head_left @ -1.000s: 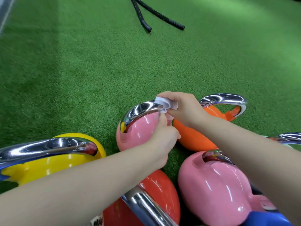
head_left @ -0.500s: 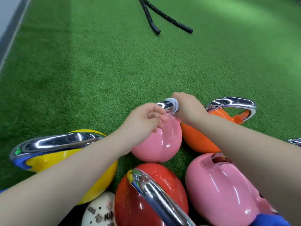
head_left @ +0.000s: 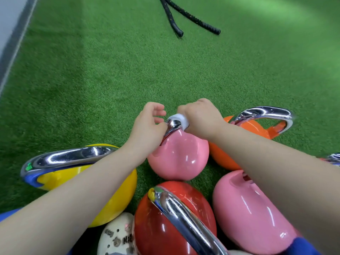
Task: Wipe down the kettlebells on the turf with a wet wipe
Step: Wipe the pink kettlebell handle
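Both hands are seen at the centre of the view, over the chrome handle (head_left: 172, 128) of a pink kettlebell (head_left: 179, 156). At 9 o'clock of that handle, the left hand (head_left: 147, 126) is held with its fingers loosely curled and nothing grasped; its thumb side lies against the handle. At 3 o'clock, the right hand (head_left: 201, 119) is wrapped around the handle with a white wet wipe (head_left: 179, 120) gripped between palm and chrome.

Green artificial turf (head_left: 110, 70) covers the floor, edged at 10 o'clock by a grey strip (head_left: 16, 43) along a pale surface. At 8 o'clock a yellow kettlebell (head_left: 114, 205) with a chrome handle is partly hidden by the left forearm. At 6 o'clock a white object with dark lettering (head_left: 116, 236) is seen, cropped by the frame edge, and beside it a red kettlebell (head_left: 156, 229). A second pink kettlebell (head_left: 248, 214) lies at 4 o'clock, under the right forearm. An orange kettlebell (head_left: 252, 129) stands at 3 o'clock, just beside the pink one being held. At 12 o'clock, well apart from the cluster, two black battle rope ends (head_left: 176, 19) lie on the turf.
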Demonstrator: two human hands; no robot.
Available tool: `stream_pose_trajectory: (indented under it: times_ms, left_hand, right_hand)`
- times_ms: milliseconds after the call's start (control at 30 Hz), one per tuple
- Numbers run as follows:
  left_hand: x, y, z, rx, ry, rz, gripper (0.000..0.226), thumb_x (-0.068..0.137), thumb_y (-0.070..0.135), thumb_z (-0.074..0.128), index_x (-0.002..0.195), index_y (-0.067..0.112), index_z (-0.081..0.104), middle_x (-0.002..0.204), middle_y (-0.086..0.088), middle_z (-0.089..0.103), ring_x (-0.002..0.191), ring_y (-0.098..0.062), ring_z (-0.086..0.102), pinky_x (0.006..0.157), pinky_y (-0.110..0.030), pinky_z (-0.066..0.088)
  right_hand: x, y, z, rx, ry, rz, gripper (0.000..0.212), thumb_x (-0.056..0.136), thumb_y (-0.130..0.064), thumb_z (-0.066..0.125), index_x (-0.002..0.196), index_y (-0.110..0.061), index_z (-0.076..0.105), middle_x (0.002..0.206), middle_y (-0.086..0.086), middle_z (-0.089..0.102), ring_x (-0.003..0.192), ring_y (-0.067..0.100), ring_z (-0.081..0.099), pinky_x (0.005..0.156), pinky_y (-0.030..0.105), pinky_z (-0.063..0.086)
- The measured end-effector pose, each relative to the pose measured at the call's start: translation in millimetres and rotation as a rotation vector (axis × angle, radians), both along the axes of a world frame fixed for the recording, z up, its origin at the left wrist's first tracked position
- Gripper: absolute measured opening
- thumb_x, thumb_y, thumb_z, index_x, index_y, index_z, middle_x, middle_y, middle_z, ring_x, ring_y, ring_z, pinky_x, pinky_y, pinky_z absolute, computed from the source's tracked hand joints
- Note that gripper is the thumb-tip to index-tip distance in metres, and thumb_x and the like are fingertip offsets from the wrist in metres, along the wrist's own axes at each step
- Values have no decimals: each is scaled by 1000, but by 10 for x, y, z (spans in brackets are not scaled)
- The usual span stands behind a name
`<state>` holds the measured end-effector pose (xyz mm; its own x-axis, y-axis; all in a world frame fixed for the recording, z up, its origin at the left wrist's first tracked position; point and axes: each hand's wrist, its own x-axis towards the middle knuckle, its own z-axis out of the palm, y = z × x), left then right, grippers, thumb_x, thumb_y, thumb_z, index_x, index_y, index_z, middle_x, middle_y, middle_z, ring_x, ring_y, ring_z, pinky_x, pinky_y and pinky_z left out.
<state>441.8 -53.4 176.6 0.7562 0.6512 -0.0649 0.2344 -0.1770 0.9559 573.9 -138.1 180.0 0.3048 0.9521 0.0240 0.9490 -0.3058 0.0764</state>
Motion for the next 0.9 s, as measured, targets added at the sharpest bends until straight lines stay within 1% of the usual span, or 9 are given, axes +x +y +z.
stream_pose_trajectory:
  times_ms: [167,233,333,433,533,667,733,767,900]
  left_hand:
    - [-60,35,-27,52,37,1,36,85,-4,48,115,16,47,117,-2,55,95,-12,52,82,-21,37]
    - [-69,55,-36,69,42,4,36,85,-3,49,115,16,47,117,-2,55,96,-12,52,82,-21,36]
    - [-58,94,-48,86,44,23,36,85,-3,50,116,14,46,117,-3,54,98,-13,51,80,-19,34]
    - [-20,124,-32,106,29,47,37,84,-4,49,117,12,46,118,-5,54,97,-13,51,75,-13,32]
    - [10,143,5,134,-3,68,38,83,-5,49,117,10,47,117,-6,54,95,-13,51,74,-13,34]
    - [16,166,19,162,-28,82,39,82,-6,49,117,12,48,118,-6,54,96,-11,51,78,-13,35]
    - [24,171,19,204,-40,58,39,83,-5,48,117,12,48,118,-5,53,98,-10,51,74,-10,38]
    - [30,169,26,236,-52,45,38,83,-5,49,117,12,48,117,-4,53,99,-10,50,71,-6,39]
    - [70,72,133,429,-109,0,40,85,-8,46,121,9,49,113,2,43,103,-9,47,83,-11,41]
  right_hand:
    - [251,-242,-26,31,264,-375,13,81,-23,58,78,-24,46,77,-3,52,77,24,52,70,27,29]
    - [219,-206,-45,38,227,-402,14,81,-21,57,75,-24,45,75,-5,51,79,24,51,81,30,32]
    - [56,-75,-27,-11,72,-352,13,82,-21,56,77,-24,44,84,-2,60,93,24,57,107,36,22]
    - [-183,80,-9,-56,-72,-250,7,85,-17,51,86,-24,48,98,2,64,101,25,58,109,37,21]
    - [-379,220,-44,-74,-133,-172,18,89,-13,42,98,-15,56,104,6,65,102,26,57,105,36,23]
    - [-408,182,-117,-9,-233,-39,14,79,-14,58,92,-14,57,87,5,66,88,28,63,108,42,27]
    - [-339,110,-65,14,-196,-25,26,76,-17,63,99,-12,53,78,0,58,86,26,63,112,47,20]
    - [-307,71,-35,-31,-136,-41,36,78,-23,62,109,-11,47,84,-1,54,95,24,60,115,46,12]
    - [-239,-114,108,-99,88,-114,87,68,-46,75,135,-15,29,135,-1,40,133,16,33,115,49,-1]
